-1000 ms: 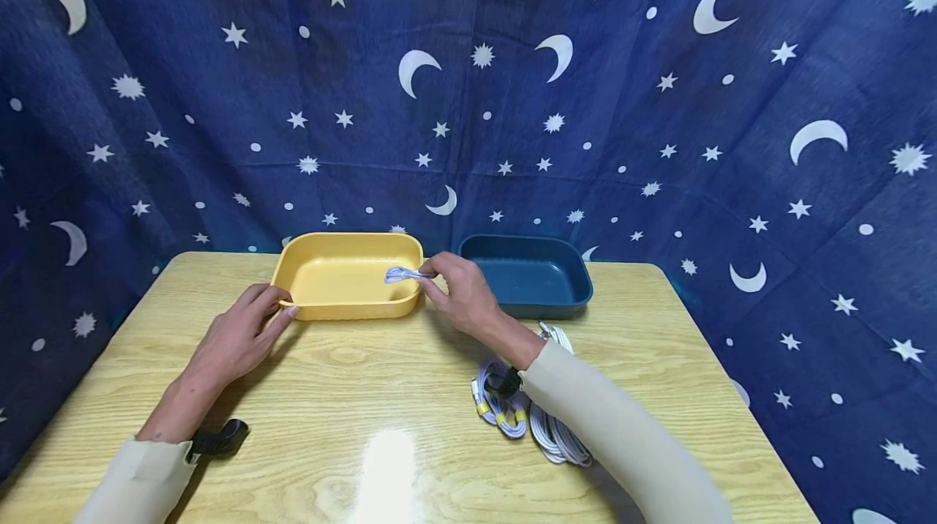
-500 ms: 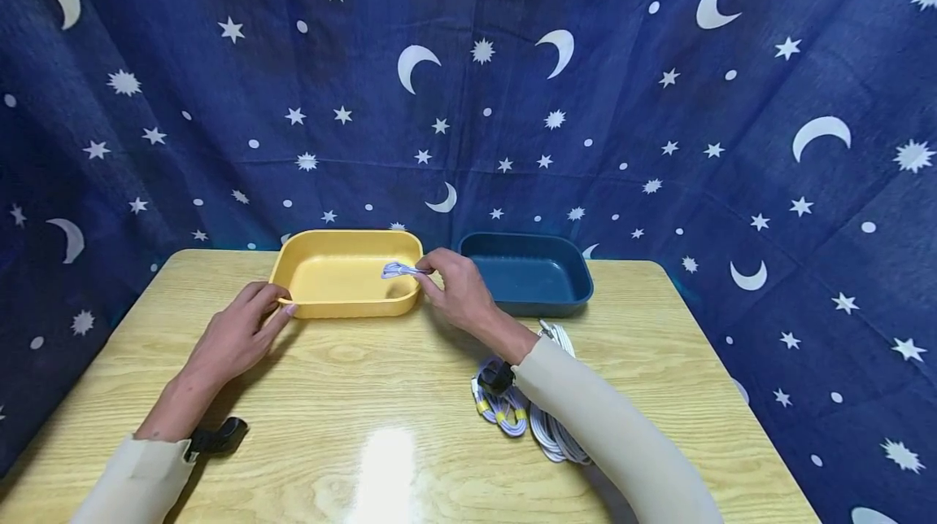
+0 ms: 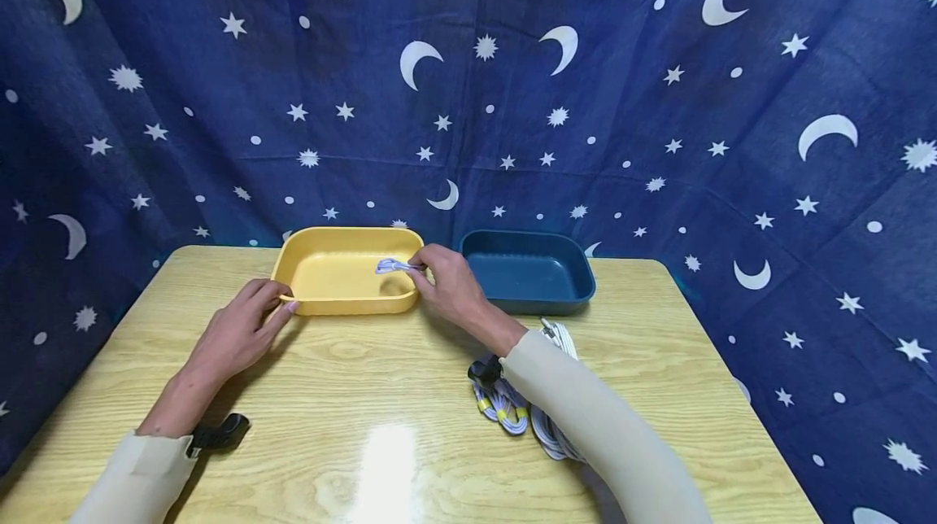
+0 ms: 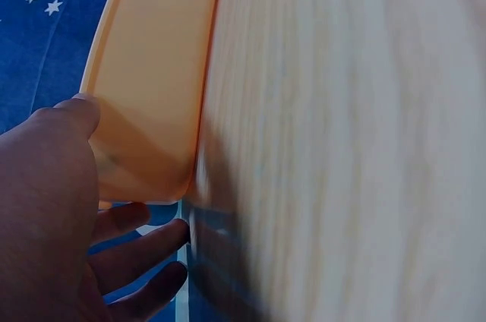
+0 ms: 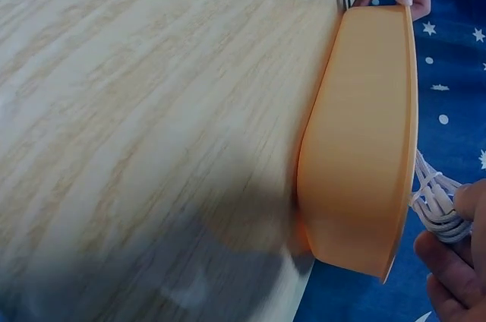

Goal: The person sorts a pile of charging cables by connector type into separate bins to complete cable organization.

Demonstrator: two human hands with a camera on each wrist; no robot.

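A yellow plastic bin point(image 3: 359, 307) stands at the back left of the table. My left hand point(image 3: 237, 329) holds its front left corner; in the left wrist view the thumb point(image 4: 85, 109) lies on the rim and the other fingers reach behind the bin's end. Over the bin's right side, my right hand point(image 3: 454, 284) pinches a small bundle of pale cable point(image 3: 393, 265) between thumb and fingers. The bundle's looped end points left, above the bin floor, where its shadow falls. In the right wrist view the cable bundle point(image 5: 440, 204) shows just beyond the bin's rim.
A navy bin point(image 3: 538, 307) stands right of the yellow one. Under the right forearm lie pale cable coils point(image 3: 507, 417) with yellow bands and a larger white cable coil point(image 3: 549, 436), partly hidden. A star-and-moon curtain point(image 3: 468, 101) hangs behind the wooden table point(image 3: 322, 410).
The right hand has shifted slightly left with the cable bundle, farther over the yellow bin. The left hand stays at the bin's corner.
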